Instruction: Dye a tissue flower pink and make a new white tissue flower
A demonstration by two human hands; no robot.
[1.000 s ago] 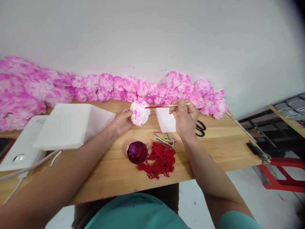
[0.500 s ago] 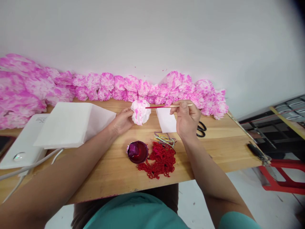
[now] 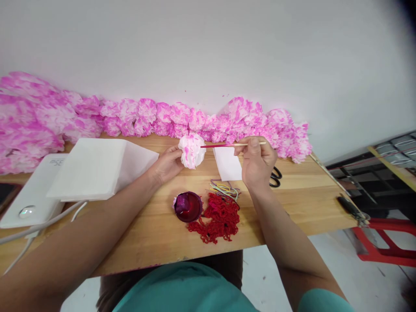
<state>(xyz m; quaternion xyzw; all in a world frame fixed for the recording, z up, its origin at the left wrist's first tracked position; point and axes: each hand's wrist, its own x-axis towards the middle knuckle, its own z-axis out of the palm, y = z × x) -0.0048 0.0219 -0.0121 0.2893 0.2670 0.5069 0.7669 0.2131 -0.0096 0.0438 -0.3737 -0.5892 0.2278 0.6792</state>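
With your left hand (image 3: 169,165) pinching the pink-and-white flower (image 3: 191,151) above the surface (image 3: 146,236) and your right hand (image 3: 258,164) gripping the red-ended stick (image 3: 216,146), best hold the flower steady and dab lightly.

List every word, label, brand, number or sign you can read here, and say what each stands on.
White device: one small dark marking, too small and blurred to read.
Paper flower, red-tipped stick, white paper stack: no lettering shows.
No readable text to quote.

Left hand (image 3: 168,166), right hand (image 3: 258,164): pinch grips
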